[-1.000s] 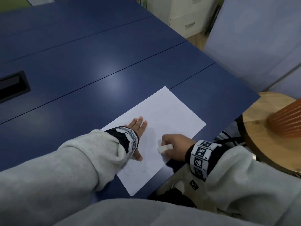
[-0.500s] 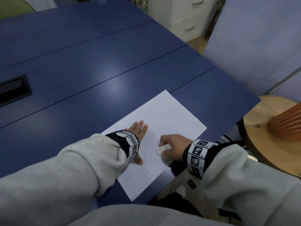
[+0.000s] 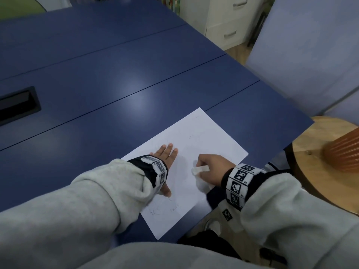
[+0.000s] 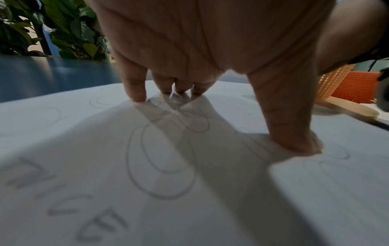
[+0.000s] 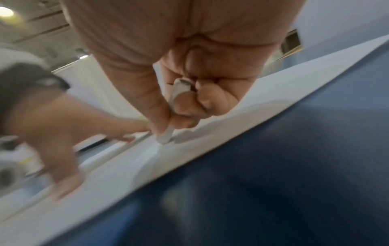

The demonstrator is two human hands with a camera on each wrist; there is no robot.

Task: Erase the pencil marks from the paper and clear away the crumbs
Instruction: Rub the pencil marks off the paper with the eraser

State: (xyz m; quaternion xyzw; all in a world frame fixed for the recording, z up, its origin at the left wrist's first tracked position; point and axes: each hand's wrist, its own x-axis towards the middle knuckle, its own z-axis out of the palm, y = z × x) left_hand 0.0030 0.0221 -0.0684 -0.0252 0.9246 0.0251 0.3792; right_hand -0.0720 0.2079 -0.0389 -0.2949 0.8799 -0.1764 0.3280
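Paper [image 3: 209, 144] sits at the worktop's [image 3: 116, 78] 5 o'clock corner. Left hand [image 3: 165, 158] lies flat on it, fingers straight, holding nothing. Right hand [image 3: 211, 167], at 3 o'clock from the left, has its grip pinched round a white eraser [image 3: 200, 169], tip on the sheet. Pencil marks [image 4: 162, 159] are faint, partly under the palm; right wrist view is blurry.

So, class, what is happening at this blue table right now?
A person is rubbing pencil marks off a sheet of paper on the blue table. The left hand presses the sheet flat with spread fingers, while the right hand pinches a white eraser with its tip on the paper. Drawn ovals and some lettering remain.
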